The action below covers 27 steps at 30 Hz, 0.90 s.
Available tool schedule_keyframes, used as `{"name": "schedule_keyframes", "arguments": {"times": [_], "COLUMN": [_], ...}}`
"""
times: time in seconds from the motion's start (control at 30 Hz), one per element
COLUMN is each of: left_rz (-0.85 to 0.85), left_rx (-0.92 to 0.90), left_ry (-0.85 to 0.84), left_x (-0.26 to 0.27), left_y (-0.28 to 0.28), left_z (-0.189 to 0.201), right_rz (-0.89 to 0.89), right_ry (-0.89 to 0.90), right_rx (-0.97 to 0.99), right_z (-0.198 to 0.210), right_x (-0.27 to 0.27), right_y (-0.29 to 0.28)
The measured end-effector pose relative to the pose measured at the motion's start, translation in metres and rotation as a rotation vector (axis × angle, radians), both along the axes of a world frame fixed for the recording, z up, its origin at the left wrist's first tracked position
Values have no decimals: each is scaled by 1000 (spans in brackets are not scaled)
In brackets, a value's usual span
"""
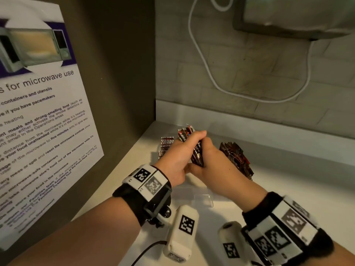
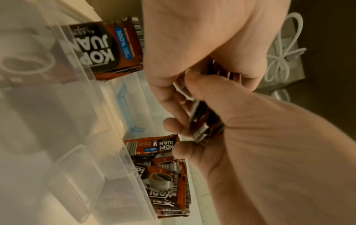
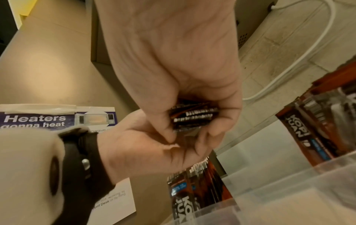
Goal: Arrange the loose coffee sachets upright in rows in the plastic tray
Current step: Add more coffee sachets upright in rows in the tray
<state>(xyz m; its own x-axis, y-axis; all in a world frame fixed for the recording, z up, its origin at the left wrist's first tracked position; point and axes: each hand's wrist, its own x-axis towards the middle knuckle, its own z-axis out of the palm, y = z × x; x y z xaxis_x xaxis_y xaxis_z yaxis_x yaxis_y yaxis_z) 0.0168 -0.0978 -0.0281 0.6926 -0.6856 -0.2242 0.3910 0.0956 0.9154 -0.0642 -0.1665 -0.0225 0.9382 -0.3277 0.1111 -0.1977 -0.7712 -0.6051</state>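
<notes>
Both hands meet over the clear plastic tray [image 1: 204,198] and grip one bundle of dark brown coffee sachets [image 1: 197,154]. My left hand [image 1: 178,152] curls round the bundle's upper part. The lower end is pinched by my right hand [image 1: 213,162]. In the right wrist view the sachets' stacked edges [image 3: 192,118] show between the right hand's curled fingers. One row of sachets [image 1: 166,144] stands upright at the tray's left end and another row [image 1: 236,158] at its right end. The left wrist view shows both rows [image 2: 108,48] [image 2: 165,175] behind the tray wall [image 2: 86,106].
The tray sits on a white counter [image 1: 288,189] in a corner. A microwave-use poster [image 1: 38,112] hangs on the left wall. A white cable [image 1: 201,54] loops down the tiled back wall below an appliance [image 1: 297,16].
</notes>
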Motion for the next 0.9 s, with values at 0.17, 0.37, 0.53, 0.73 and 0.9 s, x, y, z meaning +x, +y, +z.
{"name": "schedule_keyframes", "arguments": {"times": [0.17,0.37,0.53,0.73,0.9], "left_rz": [151,134,35,92,42], "left_rx": [-128,-210,-272,-353,-314], "left_ry": [39,-8,42,81,78], "left_x": [2,-3,-1,21,18], "left_y": [10,15,21,32,40], "left_z": [2,4,12,23,15], "right_rz": [-43,-51,28,-111,-153], "right_ry": [-102,-142,-139,-404,-485], "right_rx": [69,206,339,504,493], "right_z": [-4,0,11,22,19], "right_x": [4,12,5,8,15], "right_y": [16,20,13,5,7]}}
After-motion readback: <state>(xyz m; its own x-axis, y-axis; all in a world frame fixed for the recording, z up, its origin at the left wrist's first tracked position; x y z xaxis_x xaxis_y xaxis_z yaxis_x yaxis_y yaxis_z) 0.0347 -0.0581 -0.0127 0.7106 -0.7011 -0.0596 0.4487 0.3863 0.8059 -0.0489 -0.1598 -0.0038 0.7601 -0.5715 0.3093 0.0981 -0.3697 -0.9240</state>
